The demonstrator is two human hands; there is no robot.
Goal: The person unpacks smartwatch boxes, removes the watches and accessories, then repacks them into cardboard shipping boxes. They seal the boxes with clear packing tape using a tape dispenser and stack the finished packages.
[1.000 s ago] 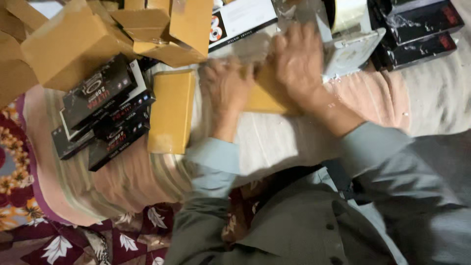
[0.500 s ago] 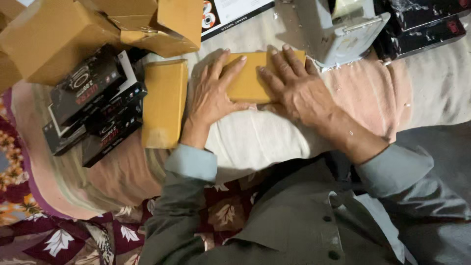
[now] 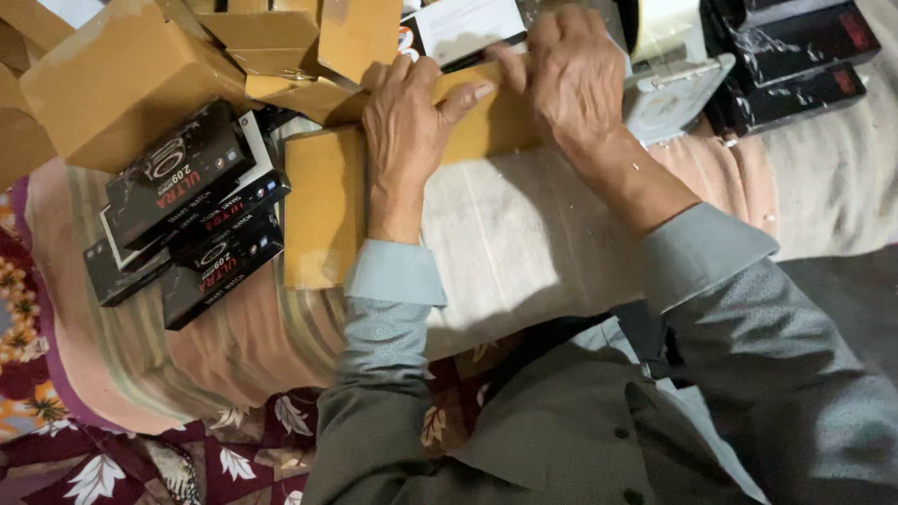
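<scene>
Both of my hands press on a small tan cardboard box [image 3: 486, 122] that lies on a striped cushion [image 3: 524, 252]. My left hand [image 3: 404, 126] lies flat over the box's left end, thumb stretched across its top. My right hand [image 3: 572, 79] covers the box's right end, fingers curled over its far edge. A second tan box [image 3: 320, 206] lies flat just left of my left wrist. Both forearms wear grey sleeves with pale cuffs.
A pile of black product boxes [image 3: 187, 220] sits at the left. Open brown cartons [image 3: 122, 79] crowd the top left. More black boxes in shiny wrap [image 3: 790, 56] lie top right, beside a grey tape dispenser [image 3: 673, 93]. A floral maroon cloth [image 3: 140, 458] covers the floor below.
My hands and the tan box have shifted slightly away from me and rightward in view. My left thumb now stretches across the top, and my right hand curls over the far edge.
</scene>
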